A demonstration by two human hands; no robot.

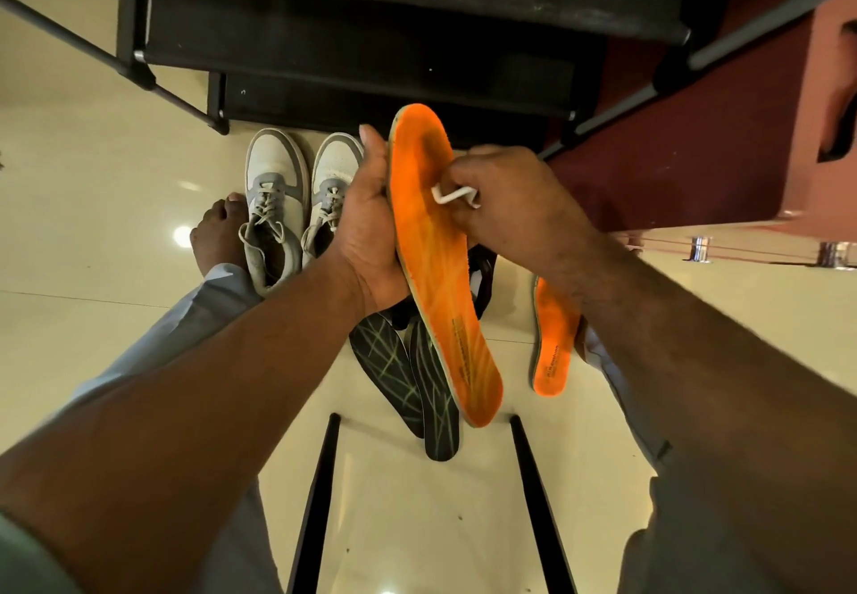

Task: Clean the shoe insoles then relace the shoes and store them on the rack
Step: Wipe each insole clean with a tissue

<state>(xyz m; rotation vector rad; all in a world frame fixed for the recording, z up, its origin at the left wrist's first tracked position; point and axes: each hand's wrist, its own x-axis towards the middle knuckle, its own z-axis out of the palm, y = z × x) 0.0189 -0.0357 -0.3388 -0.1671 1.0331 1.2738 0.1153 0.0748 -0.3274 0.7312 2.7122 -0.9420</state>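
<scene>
My left hand grips a long orange insole by its left edge and holds it up over the floor. My right hand pinches a small white wipe against the insole's upper face. A second orange insole lies on the floor to the right. Two dark insoles with green lines lie on the floor below the held one. A pair of grey and white laced sneakers stands side by side on the floor to the left.
The black shoe rack with metal poles stands straight ahead. Dark red furniture fills the right. My bare foot rests beside the sneakers. A dark shoe shows partly behind the held insole. Two black stool legs frame the cream tile floor.
</scene>
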